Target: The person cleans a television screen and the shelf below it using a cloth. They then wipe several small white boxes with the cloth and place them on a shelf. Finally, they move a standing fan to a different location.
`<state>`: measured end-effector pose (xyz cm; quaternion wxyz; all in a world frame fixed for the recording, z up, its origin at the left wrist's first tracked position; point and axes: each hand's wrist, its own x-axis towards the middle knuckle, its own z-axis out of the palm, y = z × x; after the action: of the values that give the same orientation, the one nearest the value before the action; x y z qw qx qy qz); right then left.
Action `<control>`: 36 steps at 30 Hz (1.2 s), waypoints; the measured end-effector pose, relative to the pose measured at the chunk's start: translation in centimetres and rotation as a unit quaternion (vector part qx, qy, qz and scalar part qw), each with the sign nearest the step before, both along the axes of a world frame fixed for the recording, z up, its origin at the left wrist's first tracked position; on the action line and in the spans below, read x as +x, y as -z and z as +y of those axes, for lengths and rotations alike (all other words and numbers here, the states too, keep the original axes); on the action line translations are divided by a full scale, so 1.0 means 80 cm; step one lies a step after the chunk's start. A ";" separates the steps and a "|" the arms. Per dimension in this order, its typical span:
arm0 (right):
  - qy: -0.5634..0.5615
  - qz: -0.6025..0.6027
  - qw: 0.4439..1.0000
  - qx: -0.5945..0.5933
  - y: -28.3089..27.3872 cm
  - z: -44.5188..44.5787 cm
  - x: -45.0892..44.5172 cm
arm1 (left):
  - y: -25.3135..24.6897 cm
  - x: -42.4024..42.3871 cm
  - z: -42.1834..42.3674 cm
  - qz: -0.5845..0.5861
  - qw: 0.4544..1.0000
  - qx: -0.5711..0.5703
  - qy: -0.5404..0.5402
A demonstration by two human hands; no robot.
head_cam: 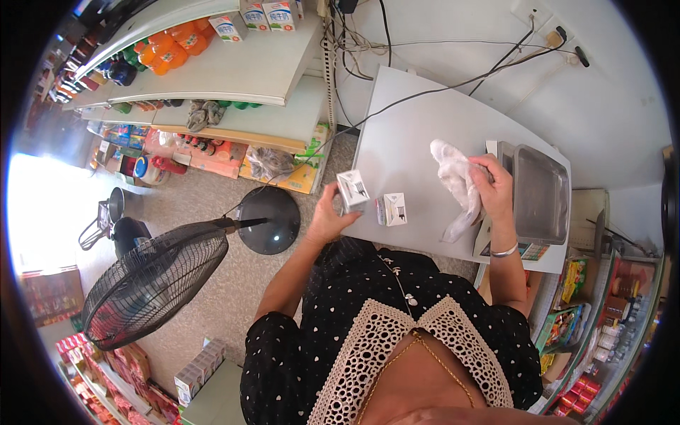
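My left hand (330,217) grips a small milk carton (352,190) by its sides, over the left edge of a white table (414,127). A second milk carton (393,209) stands on the tabletop just to the right of it. A crumpled white cloth (454,183) hangs from my right hand (491,183), pinched between thumb and fingers. That hand is over the table, beside a weighing scale with a grey metal tray (541,194).
A black pedestal fan (159,281) stands at my left, its round base (269,220) on the floor. A black cable (425,94) crosses above the table. Store shelves (212,79) hold orange drink bottles (175,45) and more milk cartons (279,15). Goods racks (600,329) are at right.
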<state>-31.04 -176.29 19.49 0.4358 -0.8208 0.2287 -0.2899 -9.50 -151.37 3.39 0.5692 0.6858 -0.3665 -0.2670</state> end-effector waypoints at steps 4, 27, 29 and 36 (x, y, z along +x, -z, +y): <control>-0.026 -0.078 0.997 -0.008 -0.045 0.013 0.043 | -0.090 0.021 -0.013 0.008 1.000 -0.010 0.008; -0.141 -0.129 0.974 -0.125 -0.062 0.095 0.112 | -0.200 -0.020 -0.108 0.230 0.894 -0.383 -0.032; -0.135 -0.120 0.976 -0.125 -0.073 0.078 0.102 | -0.201 -0.002 -0.103 0.298 0.878 -0.375 0.021; -0.114 -0.251 0.926 -0.258 -0.133 0.104 0.137 | -0.216 -0.014 -0.099 0.133 0.923 -0.361 0.001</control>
<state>-20.11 -167.99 30.14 0.2821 -0.8256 -0.0660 -0.4841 -10.58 -159.31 20.65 0.8217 0.3916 -0.3593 -0.2060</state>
